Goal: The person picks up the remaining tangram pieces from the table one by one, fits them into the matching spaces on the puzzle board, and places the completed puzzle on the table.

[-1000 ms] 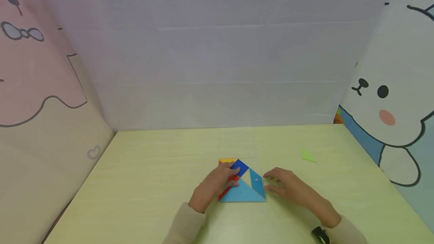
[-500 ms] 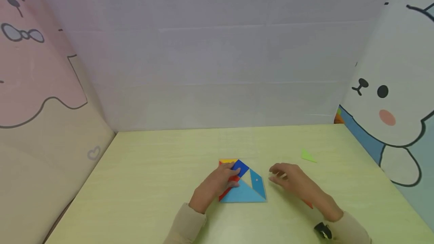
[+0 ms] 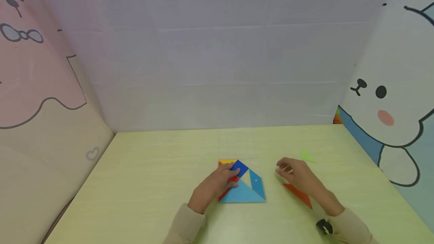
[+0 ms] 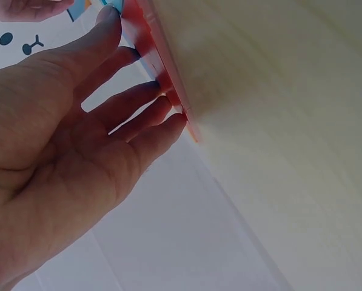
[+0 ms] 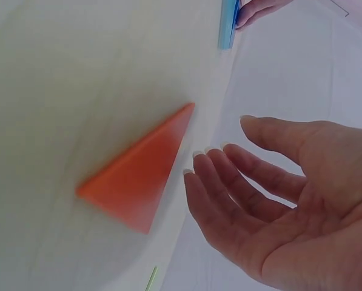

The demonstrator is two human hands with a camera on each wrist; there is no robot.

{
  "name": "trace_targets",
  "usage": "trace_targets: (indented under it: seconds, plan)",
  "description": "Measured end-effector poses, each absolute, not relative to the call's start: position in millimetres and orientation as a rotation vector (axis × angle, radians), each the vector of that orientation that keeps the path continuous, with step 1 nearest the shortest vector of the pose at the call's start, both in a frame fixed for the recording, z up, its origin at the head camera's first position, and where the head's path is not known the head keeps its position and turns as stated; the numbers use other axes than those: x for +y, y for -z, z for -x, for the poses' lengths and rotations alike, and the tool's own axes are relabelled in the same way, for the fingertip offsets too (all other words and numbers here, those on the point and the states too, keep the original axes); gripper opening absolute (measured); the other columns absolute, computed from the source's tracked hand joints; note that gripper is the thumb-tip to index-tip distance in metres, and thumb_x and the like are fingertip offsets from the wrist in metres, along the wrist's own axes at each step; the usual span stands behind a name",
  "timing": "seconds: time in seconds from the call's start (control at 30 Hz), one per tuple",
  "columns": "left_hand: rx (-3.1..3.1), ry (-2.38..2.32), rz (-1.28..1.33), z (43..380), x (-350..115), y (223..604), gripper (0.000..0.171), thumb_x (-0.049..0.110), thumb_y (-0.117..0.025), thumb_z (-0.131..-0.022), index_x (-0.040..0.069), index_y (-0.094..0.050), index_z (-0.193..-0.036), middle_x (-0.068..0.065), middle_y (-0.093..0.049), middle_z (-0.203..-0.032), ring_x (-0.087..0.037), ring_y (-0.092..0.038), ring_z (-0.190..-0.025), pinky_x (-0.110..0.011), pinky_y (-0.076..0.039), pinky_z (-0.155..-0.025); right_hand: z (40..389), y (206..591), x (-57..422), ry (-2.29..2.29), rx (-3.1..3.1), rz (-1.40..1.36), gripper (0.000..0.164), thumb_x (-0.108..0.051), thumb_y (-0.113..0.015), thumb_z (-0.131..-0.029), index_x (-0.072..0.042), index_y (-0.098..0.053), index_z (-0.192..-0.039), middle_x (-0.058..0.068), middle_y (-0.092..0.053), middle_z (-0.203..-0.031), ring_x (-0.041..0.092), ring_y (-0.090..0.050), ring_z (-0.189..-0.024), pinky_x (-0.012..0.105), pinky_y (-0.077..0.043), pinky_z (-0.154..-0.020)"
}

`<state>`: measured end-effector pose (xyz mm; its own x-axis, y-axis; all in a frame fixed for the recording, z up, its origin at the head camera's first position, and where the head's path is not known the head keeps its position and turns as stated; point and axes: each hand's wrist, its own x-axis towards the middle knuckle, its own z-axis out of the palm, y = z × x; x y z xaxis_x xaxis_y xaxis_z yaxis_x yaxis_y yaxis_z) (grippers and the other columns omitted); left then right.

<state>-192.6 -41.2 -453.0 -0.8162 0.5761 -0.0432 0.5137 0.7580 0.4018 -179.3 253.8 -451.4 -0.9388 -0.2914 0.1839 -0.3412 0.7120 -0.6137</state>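
Note:
A tangram tray [image 3: 266,201] lies on the table with flat pieces in it: a light blue triangle [image 3: 241,195], a dark blue square [image 3: 242,167], a blue parallelogram [image 3: 258,185], a yellow piece [image 3: 227,160] and red parts. Between square and parallelogram a pale triangular gap shows. My left hand [image 3: 211,188] rests over the tray's left side, fingertips on the square and red area, partly hiding them. To the right, my right hand [image 3: 300,176] hovers beside an orange triangle [image 5: 141,176], fingers loosely bent, holding nothing.
A light green triangle [image 3: 307,156] lies farther back, behind the right hand. A pale wall stands along the table's [image 3: 162,161] back edge, with cartoon-printed panels on both sides. A black strap [image 3: 324,227] hangs at the right sleeve.
My right hand has drawn away from the tray's right edge, moving right and slightly back. The orange triangle beneath it has come into view. My left hand stays in place.

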Motion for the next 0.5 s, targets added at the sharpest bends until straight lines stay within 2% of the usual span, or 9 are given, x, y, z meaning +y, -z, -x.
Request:
trace_targets:
  seconds: [0.5]
  plan:
    - [2.771,-0.558,-0.883,193.9,-42.7,451.9,0.049,0.02,-0.069,-0.099,0.003,-0.058,-0.144,-0.02,-0.048,-0.154,-0.033,-0.042,-0.145,-0.04,-0.044,-0.111,182.5,454.9,267.0,-1.007,-2.809,-0.375,0.018,-0.008,-0.074,-0.094,0.004,-0.07,-0.107,0.009,-0.072,-0.097,0.023,-0.069,-0.081,0.036,-0.059,-0.071]
